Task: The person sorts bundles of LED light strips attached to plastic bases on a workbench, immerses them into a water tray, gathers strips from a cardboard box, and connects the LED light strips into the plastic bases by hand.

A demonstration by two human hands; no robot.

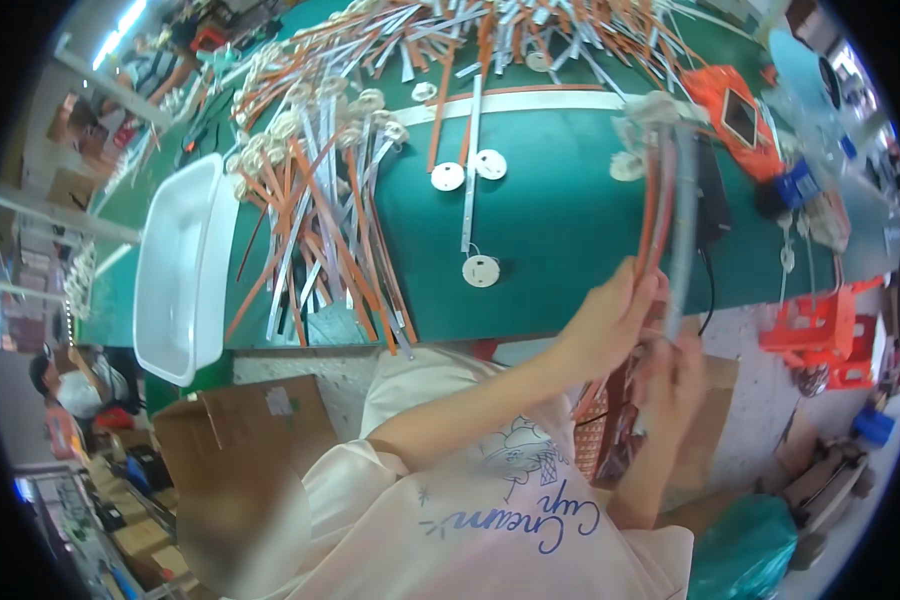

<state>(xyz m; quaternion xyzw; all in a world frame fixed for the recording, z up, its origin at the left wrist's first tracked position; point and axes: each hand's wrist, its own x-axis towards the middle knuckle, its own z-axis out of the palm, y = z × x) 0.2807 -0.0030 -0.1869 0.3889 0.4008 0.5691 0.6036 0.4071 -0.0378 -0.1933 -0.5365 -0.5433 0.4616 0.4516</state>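
My left hand (615, 312) reaches across to the right and is closed around a bundle of long thin strips (654, 215), orange and silver-grey. Coiled pale wires and white round ends (638, 135) gather at the bundle's far end, blurred by motion. Below and to the right, my right hand (672, 378) is closed at the near end of a silver-grey strip (683, 230) of the same bundle. Toward the table's middle lie a few loose strips with white round discs, one disc (480, 271) nearest me.
On the green table (540, 225), a strip pile (320, 220) lies left of centre and a larger heap (450, 30) along the back. A white tub (178, 270) stands at the left. At right are a phone (740, 117) on an orange bag and red stools (820, 325).
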